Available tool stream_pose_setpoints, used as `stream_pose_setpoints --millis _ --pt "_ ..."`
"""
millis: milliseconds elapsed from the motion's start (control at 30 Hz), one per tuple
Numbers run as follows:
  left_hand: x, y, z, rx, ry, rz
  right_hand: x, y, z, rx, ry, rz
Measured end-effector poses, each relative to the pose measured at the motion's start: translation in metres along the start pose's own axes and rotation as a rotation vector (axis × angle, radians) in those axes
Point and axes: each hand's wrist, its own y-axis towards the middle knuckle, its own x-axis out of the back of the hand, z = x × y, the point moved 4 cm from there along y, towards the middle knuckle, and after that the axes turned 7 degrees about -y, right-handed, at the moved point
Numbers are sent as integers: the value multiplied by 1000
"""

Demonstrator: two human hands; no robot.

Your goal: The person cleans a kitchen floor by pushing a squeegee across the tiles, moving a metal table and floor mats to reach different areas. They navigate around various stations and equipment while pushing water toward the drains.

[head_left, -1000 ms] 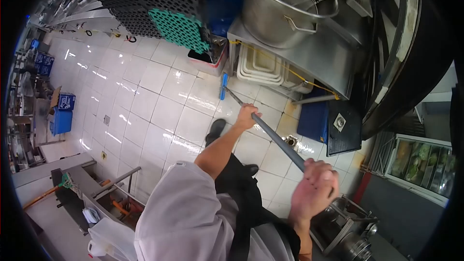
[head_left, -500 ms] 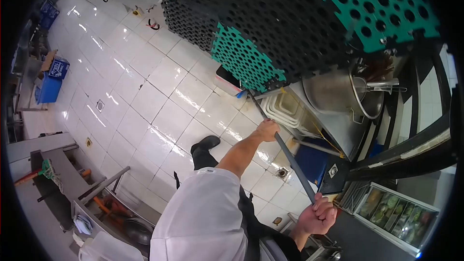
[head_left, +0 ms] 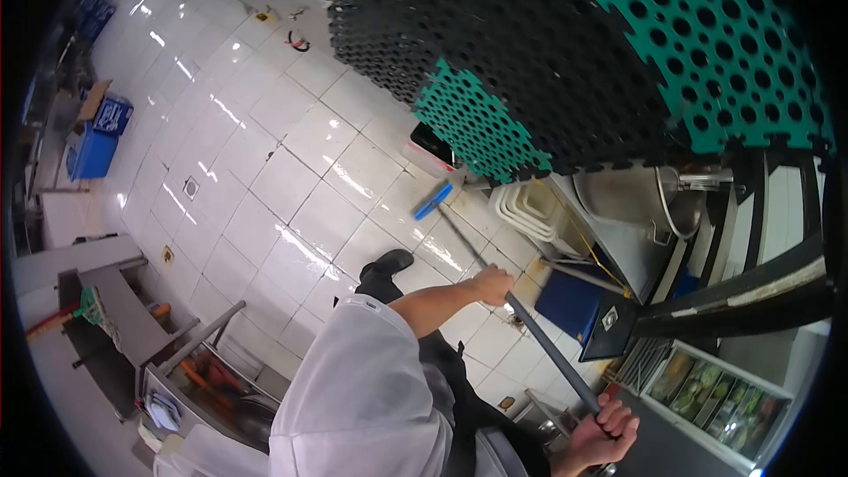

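A long-handled floor brush [head_left: 552, 349] slants across the view, with a dark grey pole and a narrow blue head [head_left: 433, 201] on the wet white tiles. Whether the head carries bristles or a blade is too small to tell. Partway down the pole, my left hand [head_left: 493, 284] is closed around it. My right hand [head_left: 605, 433] grips the pole's top end at the lower right. Just beyond the blue head, a pale container [head_left: 428, 152] with a dark top stands on the floor, partly under the green mat.
Black and green perforated mats [head_left: 495, 44] hang over the upper right. Beneath are stacked white tubs [head_left: 530, 212], a large metal pot [head_left: 623, 199] and a blue bin [head_left: 565, 302]. A metal rack [head_left: 194, 340] stands lower left; blue crates [head_left: 93, 155] stand far left.
The blue head has come out from beside the container and mat edge onto open tiles, toward me. My right hand has moved down and right; my left hand has shifted down slightly, both still gripping.
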Motion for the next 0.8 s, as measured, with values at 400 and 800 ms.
stream_pose_setpoints --millis 400,800 --pt "133 -154 126 267 200 -637 -150 -53 -77 76 83 620" --pt "100 -131 174 -10 167 -489 -147 -189 -104 320 -109 314"
